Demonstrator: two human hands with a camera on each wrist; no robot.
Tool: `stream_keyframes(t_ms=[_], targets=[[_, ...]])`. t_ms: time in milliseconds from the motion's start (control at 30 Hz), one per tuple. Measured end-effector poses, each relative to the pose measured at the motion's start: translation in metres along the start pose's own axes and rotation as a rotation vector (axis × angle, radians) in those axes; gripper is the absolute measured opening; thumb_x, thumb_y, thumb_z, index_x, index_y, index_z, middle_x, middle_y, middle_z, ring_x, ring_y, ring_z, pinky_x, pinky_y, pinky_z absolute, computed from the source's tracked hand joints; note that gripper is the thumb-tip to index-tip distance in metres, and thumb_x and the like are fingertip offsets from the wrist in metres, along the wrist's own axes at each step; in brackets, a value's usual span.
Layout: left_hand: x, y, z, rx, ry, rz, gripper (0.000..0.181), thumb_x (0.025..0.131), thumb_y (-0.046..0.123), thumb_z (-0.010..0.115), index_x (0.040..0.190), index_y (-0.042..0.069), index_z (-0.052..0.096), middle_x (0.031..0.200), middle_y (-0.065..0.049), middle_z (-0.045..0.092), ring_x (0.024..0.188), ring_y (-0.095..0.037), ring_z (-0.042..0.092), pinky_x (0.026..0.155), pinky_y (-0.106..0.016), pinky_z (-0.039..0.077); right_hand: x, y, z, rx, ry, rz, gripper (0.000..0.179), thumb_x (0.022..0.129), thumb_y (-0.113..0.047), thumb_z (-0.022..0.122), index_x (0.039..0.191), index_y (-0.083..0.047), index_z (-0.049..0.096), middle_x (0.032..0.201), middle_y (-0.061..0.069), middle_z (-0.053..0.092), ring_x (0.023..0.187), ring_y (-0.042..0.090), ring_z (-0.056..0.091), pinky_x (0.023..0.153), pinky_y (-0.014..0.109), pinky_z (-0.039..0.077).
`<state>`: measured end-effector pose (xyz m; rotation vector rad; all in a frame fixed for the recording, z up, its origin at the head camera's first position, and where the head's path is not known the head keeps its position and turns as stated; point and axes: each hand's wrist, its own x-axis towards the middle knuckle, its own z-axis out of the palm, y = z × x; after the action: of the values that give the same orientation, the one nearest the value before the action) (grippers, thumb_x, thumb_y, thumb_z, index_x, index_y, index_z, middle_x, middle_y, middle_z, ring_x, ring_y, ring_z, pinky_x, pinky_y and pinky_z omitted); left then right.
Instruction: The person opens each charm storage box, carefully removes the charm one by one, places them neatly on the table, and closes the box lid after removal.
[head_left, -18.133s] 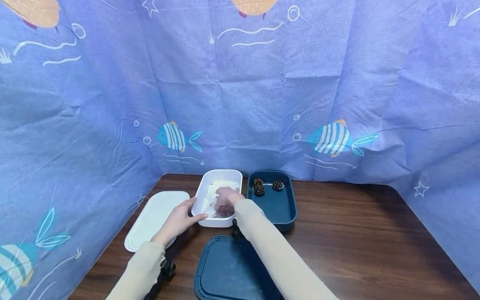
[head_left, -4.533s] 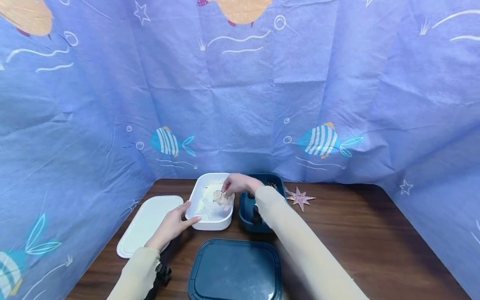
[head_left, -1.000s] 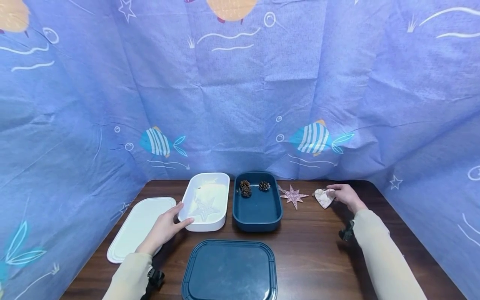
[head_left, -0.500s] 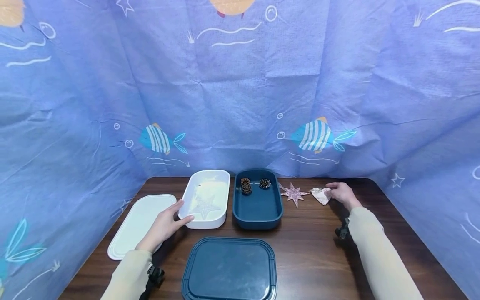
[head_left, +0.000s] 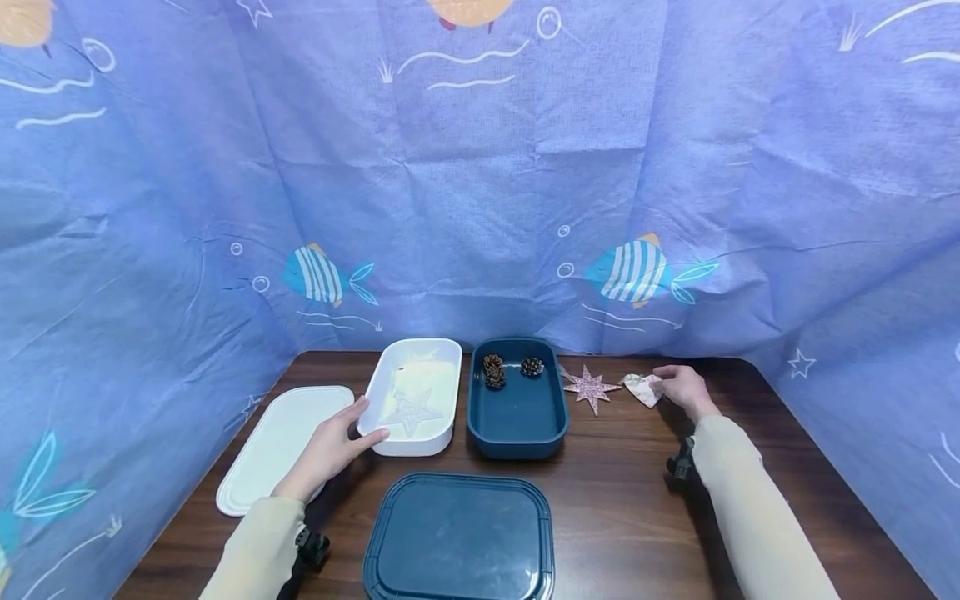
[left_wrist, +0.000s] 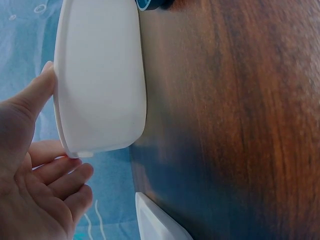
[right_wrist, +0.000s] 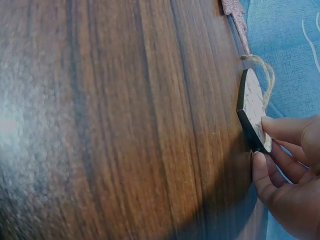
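Note:
My left hand [head_left: 330,450] holds the near left corner of the white container [head_left: 412,450], thumb and fingers at its rim. Inside that container lies a pale translucent star [head_left: 410,410]. At the right, my right hand [head_left: 684,392] pinches the edge of a white heart-shaped ornament [head_left: 642,389] at the table surface. The right wrist view shows the heart [right_wrist: 255,105] with a twine loop [right_wrist: 267,75], thumb and index finger at its near end. Just left of the heart lies a pink glittery star ornament [head_left: 591,389].
A dark blue container [head_left: 517,450] with several pine cones [head_left: 493,372] stands beside the white one. Its dark blue lid [head_left: 459,537] lies in front. The white lid [head_left: 281,446] lies on the left. Patterned cloth [head_left: 480,183] hangs behind the wooden table [head_left: 622,500].
The pink star, then the heart, came out of the white container to the table's right side. Over the last second the right hand shifts the heart slightly left; the left hand stays.

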<state>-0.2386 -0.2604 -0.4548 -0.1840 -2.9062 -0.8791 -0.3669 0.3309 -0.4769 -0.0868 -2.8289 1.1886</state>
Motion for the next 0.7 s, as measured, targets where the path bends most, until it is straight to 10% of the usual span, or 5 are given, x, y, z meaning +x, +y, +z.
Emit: stream_keyframes(t_ms=[267,700], targets=[[0.0023,-0.0069,0.0016,0.014,0.015,0.018,0.090,0.092,0.051,0.070,0.150,-0.009,0.038,0.156,-0.026,0.036,0.143,-0.047,0.034,0.113,-0.060,0.033,-0.0009,0.0016,0.0025,0.028,-0.010,0.015,0.041,0.088,-0.002,0.066,0.124,0.016,0.060,0.109,0.029,0.066,0.071,0.017,0.059,0.062,0.025,0.047],[0.0021,-0.0062,0.0025,-0.005,0.006,0.018,0.088,0.093,0.047,0.071,0.150,-0.010,0.037,0.157,-0.027,0.034,0.143,-0.047,0.032,0.112,-0.061,0.033,0.0002,-0.0005,0.0015,0.028,-0.010,0.003,0.042,0.096,-0.012,0.060,0.128,0.014,0.058,0.120,0.031,0.063,0.075,0.022,0.064,0.067,0.027,0.048]])
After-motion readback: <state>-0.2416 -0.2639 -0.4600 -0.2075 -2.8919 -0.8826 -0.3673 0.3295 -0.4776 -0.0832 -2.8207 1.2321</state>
